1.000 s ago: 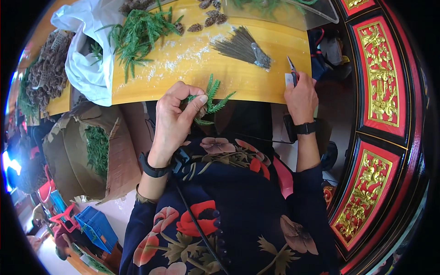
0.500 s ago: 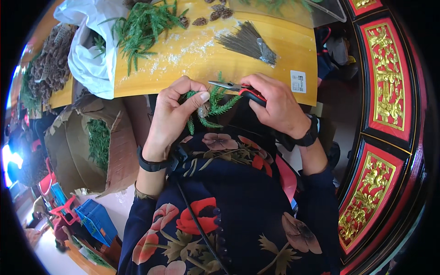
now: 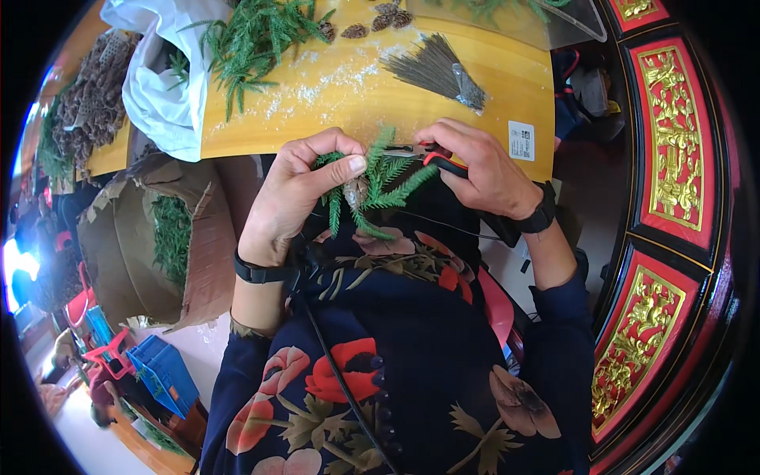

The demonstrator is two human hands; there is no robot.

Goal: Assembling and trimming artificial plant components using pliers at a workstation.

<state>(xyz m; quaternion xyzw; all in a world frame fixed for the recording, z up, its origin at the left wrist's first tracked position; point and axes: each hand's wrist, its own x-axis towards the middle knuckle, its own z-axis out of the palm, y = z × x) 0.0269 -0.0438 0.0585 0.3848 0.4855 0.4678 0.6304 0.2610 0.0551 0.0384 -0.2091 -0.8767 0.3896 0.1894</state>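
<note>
Between the thumb and fingers of my left hand (image 3: 313, 170) is an artificial pine sprig (image 3: 405, 188), its green branches fanning out to the right. A brown pine cone (image 3: 356, 192) sits among the needles just under my left thumb. My right hand (image 3: 491, 174) is closed round pliers with red and black handles (image 3: 446, 164). Their jaws point left, at the upper right of the sprig, and are partly hidden by its needles. Both hands are just off the near edge of the yellow table (image 3: 317, 119).
Thin dark wires (image 3: 435, 73) lie bundled on the table, with loose pine cones (image 3: 355, 31) and a heap of green sprigs (image 3: 257, 47) behind. A white bag (image 3: 162, 111) stands left. Below it, a cardboard box (image 3: 210, 245) holds greenery. Carved red-gold panels (image 3: 669, 134) line the right.
The pliers have shifted right, and their tips no longer reach close to my left thumb. The sprig has turned slightly, with more of the cone showing.
</note>
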